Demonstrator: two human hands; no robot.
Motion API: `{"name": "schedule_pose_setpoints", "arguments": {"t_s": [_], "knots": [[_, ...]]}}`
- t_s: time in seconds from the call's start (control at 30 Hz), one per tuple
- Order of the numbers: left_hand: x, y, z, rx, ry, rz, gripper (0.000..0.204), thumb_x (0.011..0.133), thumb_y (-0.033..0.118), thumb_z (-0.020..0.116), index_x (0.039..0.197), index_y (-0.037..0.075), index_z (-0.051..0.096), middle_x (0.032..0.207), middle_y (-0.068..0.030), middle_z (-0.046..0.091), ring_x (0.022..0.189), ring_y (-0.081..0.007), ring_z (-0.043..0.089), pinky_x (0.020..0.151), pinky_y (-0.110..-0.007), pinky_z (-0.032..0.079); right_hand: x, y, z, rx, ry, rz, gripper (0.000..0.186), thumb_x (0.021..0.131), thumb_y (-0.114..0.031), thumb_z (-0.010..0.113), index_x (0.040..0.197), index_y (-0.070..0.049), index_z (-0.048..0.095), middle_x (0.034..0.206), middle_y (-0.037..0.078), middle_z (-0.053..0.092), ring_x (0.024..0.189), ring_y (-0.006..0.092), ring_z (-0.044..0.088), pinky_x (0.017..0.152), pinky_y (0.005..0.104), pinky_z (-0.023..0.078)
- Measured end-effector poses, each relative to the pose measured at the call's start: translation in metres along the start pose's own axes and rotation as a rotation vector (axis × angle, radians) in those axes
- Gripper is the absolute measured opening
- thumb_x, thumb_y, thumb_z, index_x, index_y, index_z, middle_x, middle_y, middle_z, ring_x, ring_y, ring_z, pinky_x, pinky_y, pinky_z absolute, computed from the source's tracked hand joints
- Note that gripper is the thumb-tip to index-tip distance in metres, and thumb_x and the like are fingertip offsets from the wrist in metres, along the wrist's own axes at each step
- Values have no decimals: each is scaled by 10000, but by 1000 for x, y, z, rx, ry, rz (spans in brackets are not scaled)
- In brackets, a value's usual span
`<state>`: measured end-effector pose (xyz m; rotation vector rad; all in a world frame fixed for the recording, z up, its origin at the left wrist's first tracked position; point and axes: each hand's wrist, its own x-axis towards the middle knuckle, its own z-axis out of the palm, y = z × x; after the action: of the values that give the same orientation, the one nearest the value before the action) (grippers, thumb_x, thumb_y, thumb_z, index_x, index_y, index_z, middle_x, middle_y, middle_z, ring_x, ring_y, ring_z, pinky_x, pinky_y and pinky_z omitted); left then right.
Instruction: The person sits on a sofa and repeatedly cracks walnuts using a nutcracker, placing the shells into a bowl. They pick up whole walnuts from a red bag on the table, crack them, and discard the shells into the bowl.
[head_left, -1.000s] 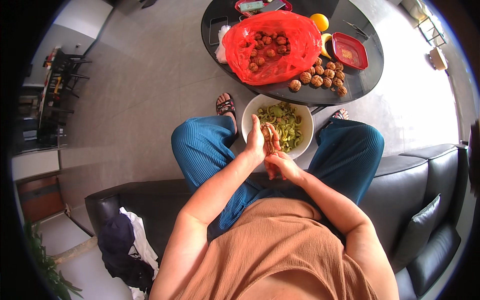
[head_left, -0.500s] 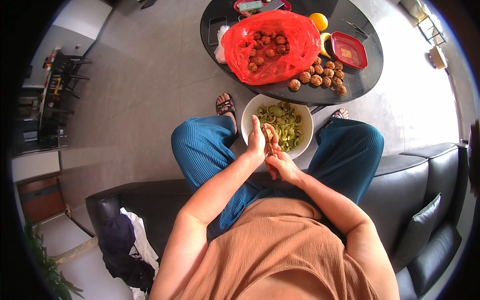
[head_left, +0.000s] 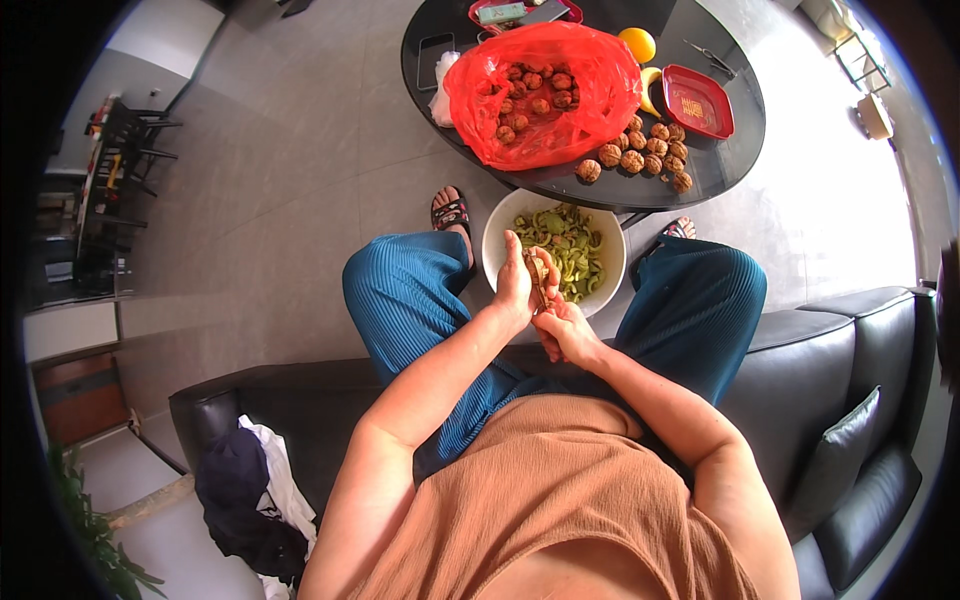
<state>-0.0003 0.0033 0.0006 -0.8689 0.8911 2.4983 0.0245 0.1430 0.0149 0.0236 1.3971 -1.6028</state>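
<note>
Left grip [head_left: 518,284] cupping a walnut [head_left: 538,268], right grip [head_left: 566,330] unclear — glossy black table [head_left: 622,190], grey floor [head_left: 300,180], black sofa [head_left: 800,370]

Glossy plastic bag [head_left: 603,95] — rough walnuts [head_left: 632,160]

Both bare arms [head_left: 425,380] were angled inward, elbows bent out wide, and there was the left hand [head_left: 515,285], cupped, thumb pointing forward, the right hand [head_left: 568,330] tucked close beside it, fingers curled.
</note>
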Motion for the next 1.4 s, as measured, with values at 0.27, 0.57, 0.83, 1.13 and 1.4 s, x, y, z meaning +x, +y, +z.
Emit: {"name": "schedule_pose_setpoints", "arguments": {"t_s": [0.27,0.57,0.83,1.13,1.4], "knots": [[0,9,-12,-136,-176,-86,739,933,710,253,942,57,599,744,-125,634,568,-224,591,601,-397,512,2,-6,-7,-40,-143,103,338,925,-330,456,724,-71,535,601,65,576,478,144,554,399,246,356],[8,14,-32,-95,-266,-61,458,1005,318,394,1258,-36,536,1020,-153,659,894,-262,648,861,-406,533,2,-3,-8,106,-194,-3,360,934,-370,432,828,-60,584,660,64,598,585,145,599,453,225,397],[0,18,-16,266,-45,274,313,911,55,634,1199,-23,539,1060,-131,646,961,-196,648,865,-309,542,1,-8,-26,-15,122,-9,296,879,-303,465,792,-42,574,601,62,578,496,131,521,376,245,350],[-5,14,-6,541,-134,414,294,839,11,717,1088,-20,563,969,-87,662,869,-148,656,798,-271,558,5,1,-26,-134,147,75,267,875,-321,494,803,-66,527,619,25,510,524,117,473,432,258,389],[0,12,-13,602,-129,461,272,824,-9,732,1010,-4,533,926,-96,657,800,-152,666,754,-274,568,-1,-6,-25,-183,122,90,281,890,-332,486,805,-66,516,622,24,510,525,119,483,437,274,385]]}}
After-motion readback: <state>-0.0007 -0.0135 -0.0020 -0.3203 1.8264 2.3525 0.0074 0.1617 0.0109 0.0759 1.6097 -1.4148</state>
